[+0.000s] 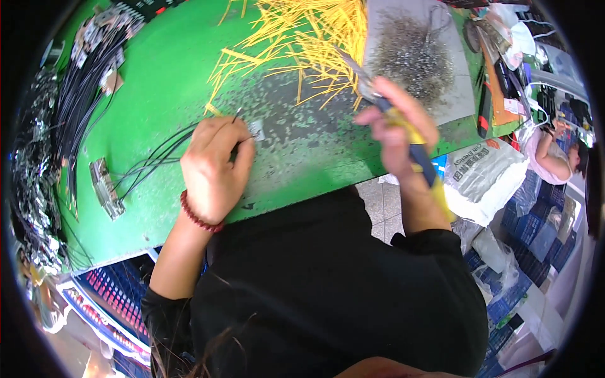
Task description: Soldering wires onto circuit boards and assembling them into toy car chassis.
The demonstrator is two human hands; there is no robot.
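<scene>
Two hands at work over the worn green tabletop (164, 82), seen from the head camera. The left hand (214, 167) presses down, fingers pinched on thin black wires (154, 154), pinning their ends beside a small grey metal piece (256, 130) so they lie steady. The right hand (397, 129) is closed round blue-and-yellow-handled pliers (403, 129), lifted with the nose toward the loose pile of yellow tube offcuts (309, 31), well within reach. A grey tray of tiny metal parts (416, 57) sits just beside.
</scene>
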